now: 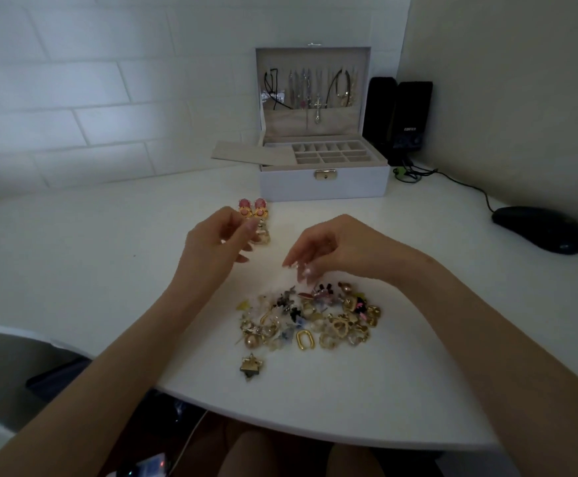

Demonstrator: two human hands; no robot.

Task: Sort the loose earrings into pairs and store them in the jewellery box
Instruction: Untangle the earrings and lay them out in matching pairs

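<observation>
Right hand (335, 249) at earring pile (308, 318), left hand (215, 239) beside pink pair (255, 208)

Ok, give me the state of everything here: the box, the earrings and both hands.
jewellery box: open, lid upright
box compartments: look empty
necklaces: hanging inside the lid
earring pile: mixed, unsorted
pink earrings: paired, lying apart from the pile
left hand: fingers curled beside gold earrings, grip unclear
right hand: fingertips down over the pile, grip unclear

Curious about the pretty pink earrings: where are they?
The pink earrings lie side by side on the table, between the left hand and the jewellery box.
</observation>
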